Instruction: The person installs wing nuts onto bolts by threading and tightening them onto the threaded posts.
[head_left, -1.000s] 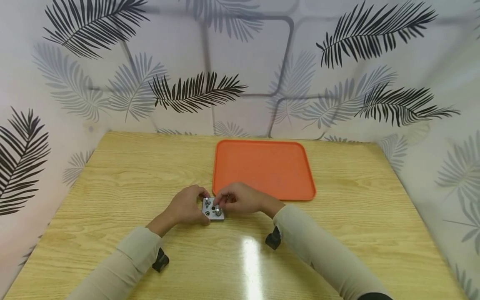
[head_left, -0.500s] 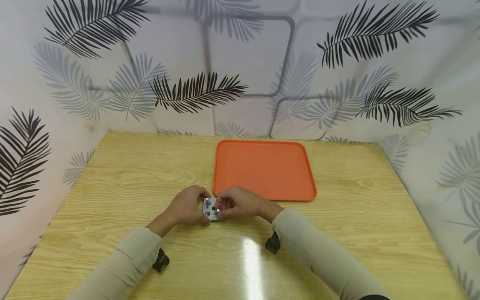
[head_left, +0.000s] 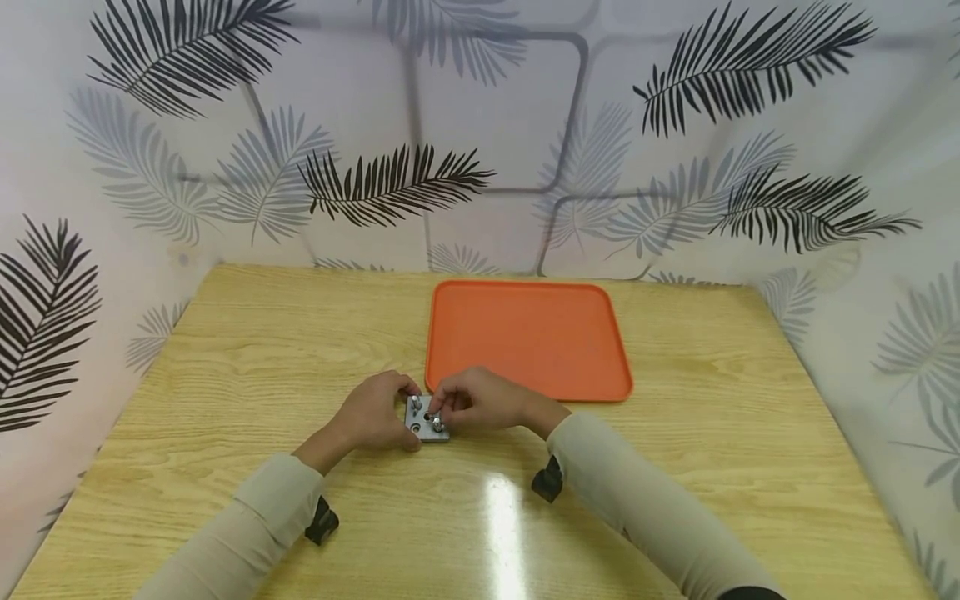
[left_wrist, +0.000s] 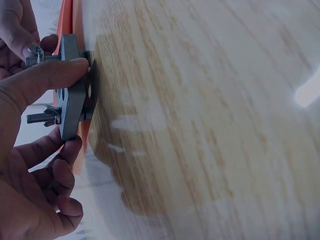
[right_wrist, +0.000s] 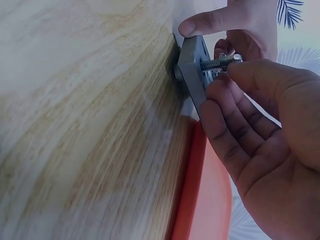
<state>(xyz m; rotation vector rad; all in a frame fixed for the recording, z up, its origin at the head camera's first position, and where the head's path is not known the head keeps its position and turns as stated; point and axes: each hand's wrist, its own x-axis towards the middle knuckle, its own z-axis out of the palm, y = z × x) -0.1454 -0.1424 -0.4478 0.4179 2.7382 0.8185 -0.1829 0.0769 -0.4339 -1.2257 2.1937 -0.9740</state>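
A small grey metal plate [head_left: 422, 422] with round holes stands slightly raised over the table. My left hand [head_left: 373, 410] grips it by opposite edges, thumb on the near side and fingers on the far side. Two threaded bolts rise from the plate. The left bolt [left_wrist: 37, 118] carries a wing nut [left_wrist: 51, 115] low down, close to the plate. On the right bolt [right_wrist: 212, 65], another wing nut [left_wrist: 36, 50] sits near the free end. My right hand [head_left: 483, 398] pinches this nut between thumb and index finger, its other fingers curled beside the plate.
An orange tray [head_left: 528, 337] lies just behind the hands, its near left corner close to the plate. Under everything is a wood-grain table [head_left: 300, 333], with a patterned backdrop [head_left: 480, 225] behind it.
My right hand dips and turns at the right bolt, then comes back up to nearly its earlier pose. The left hand and the plate stay in place.
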